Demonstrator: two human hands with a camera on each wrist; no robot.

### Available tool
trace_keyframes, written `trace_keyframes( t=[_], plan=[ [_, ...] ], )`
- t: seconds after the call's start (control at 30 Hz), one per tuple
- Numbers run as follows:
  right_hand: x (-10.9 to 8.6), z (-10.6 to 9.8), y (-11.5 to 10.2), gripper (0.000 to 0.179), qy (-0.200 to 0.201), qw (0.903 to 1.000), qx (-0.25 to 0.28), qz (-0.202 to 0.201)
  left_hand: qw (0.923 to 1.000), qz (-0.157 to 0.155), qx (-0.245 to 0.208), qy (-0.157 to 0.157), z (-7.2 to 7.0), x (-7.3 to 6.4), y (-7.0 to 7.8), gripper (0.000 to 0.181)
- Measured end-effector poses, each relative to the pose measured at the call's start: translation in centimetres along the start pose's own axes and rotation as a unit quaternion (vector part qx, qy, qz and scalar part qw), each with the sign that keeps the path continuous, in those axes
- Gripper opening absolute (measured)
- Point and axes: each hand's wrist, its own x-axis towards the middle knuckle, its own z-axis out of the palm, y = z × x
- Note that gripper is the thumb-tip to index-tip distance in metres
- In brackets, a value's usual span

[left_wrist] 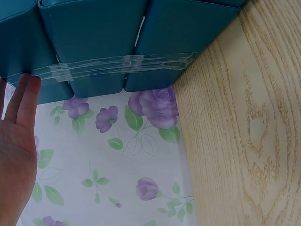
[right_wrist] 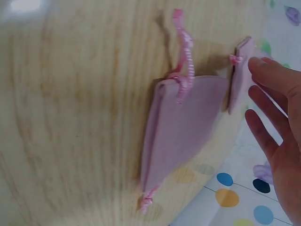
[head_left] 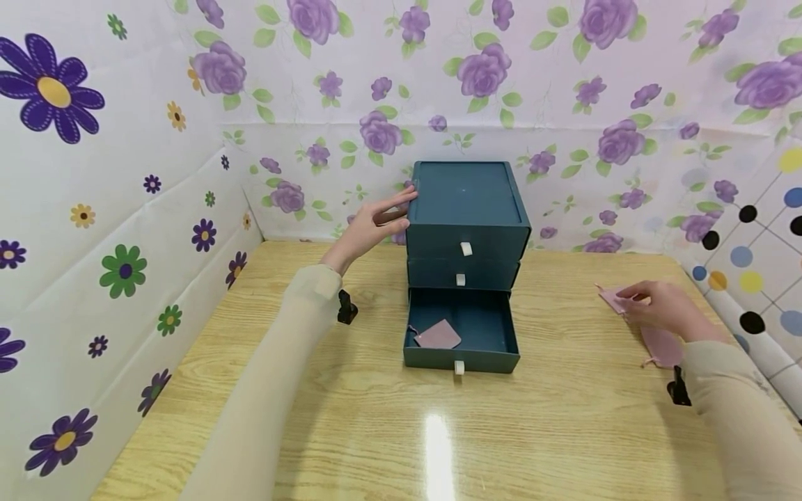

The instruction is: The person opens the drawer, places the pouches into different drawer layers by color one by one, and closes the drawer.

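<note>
A dark blue three-drawer box [head_left: 466,195] stands against the back wall, its bottom drawer [head_left: 489,323] pulled out with a pink drawstring pouch [head_left: 438,335] lying inside. My left hand [head_left: 376,221] touches the box's left side with extended fingers. On the right, my right hand [head_left: 667,306] is at a second pink pouch [head_left: 612,299], thumb and fingers spread and loosely bent at its edge. The right wrist view does not show a firm grip. Closer to me, another pink pouch [right_wrist: 186,127] lies on the table, partly hidden by the right hand in the head view.
The wooden table [head_left: 351,431] meets flowered cloth walls [head_left: 351,125] at the back and left. A dotted, tile-patterned covering [head_left: 752,278] borders the right side. Clear tape [left_wrist: 127,66] runs across the box's side. White pulls [head_left: 466,248] stick out from the drawers.
</note>
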Motion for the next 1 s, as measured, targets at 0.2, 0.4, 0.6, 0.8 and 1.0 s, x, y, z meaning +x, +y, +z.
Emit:
trace_keyframes(
  t=[0.2, 0.4, 0.6, 0.8, 1.0],
  plan=[
    [0.1, 0.7, -0.1, 0.033, -0.025, 0.9995, -0.015, -0.008, 1.0000, 0.005, -0.005, -0.001, 0.1, 0.0, 0.1, 0.056],
    [0.2, 0.9, -0.7, 0.027, -0.013, 0.9987, -0.048, -0.010, 0.9999, 0.007, -0.013, 0.000, 0.1, 0.0, 0.1, 0.056],
    [0.4, 1.0, -1.5, 0.019, -0.003, 0.9960, -0.086, -0.022, 0.9998, 0.002, -0.020, -0.002, 0.1, 0.0, -0.1, 0.056],
    [0.6, 1.2, -1.9, 0.014, 0.014, 0.9932, -0.111, -0.032, 0.9997, 0.000, -0.025, -0.003, 0.1, 0.0, -0.1, 0.057],
    [0.8, 1.6, -2.3, 0.010, 0.027, 0.9900, -0.131, -0.046, 0.9998, -0.002, -0.021, -0.002, 0.1, -0.1, -0.1, 0.056]
  ],
)
